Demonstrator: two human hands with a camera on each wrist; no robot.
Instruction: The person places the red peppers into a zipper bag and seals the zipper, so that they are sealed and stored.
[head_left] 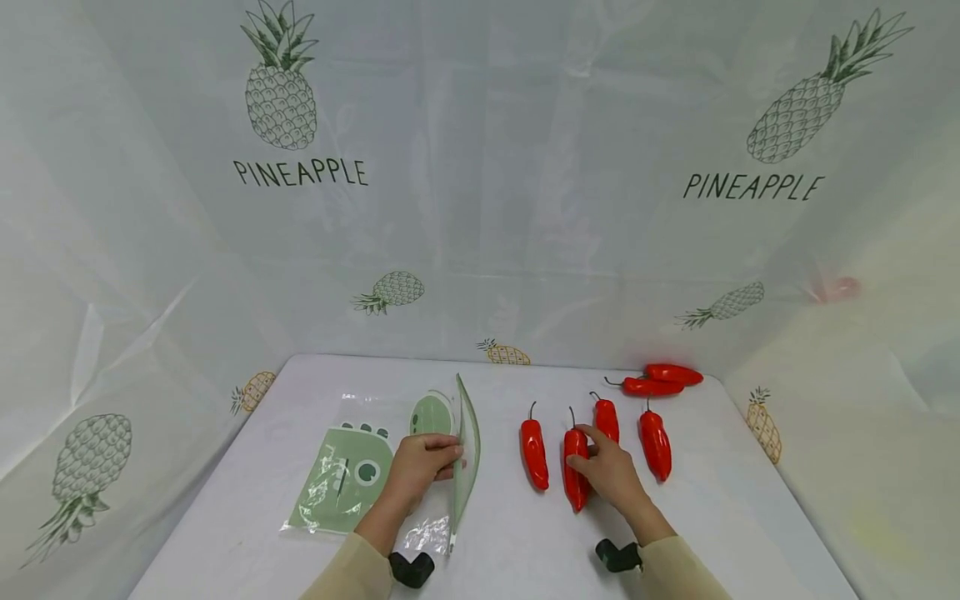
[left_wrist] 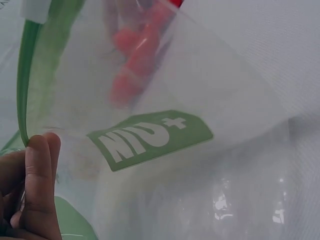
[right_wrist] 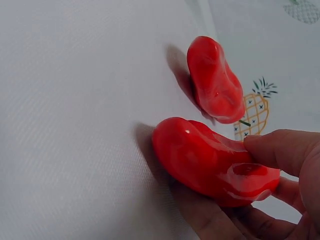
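Glossy, elongated red pepper with a thin dark stem (head_left: 577, 487) is held between the thumb and fingers of our right hand (head_left: 611, 477), right of centre over the white desk (head_left: 510, 542). Its long axis runs almost straight away from us, stem at the far end, tapered tip toward us; whether it touches the surface, we cannot tell. Our left hand (head_left: 420, 465) pinches the edge of a translucent plastic pouch with green trim (head_left: 468, 467), tipped up on edge and also stretching lengthwise away from us, a green NIU+ label (left_wrist: 150, 140) on its side. Between pouch and held pepper lies a matching red pepper (head_left: 533, 454); to the right, another pepper (head_left: 655, 444) also points its stem away. Near the far right corner, two peppers (head_left: 651, 387) lie crosswise. To our left, a green-printed clear packet (head_left: 321, 500) lies flat.
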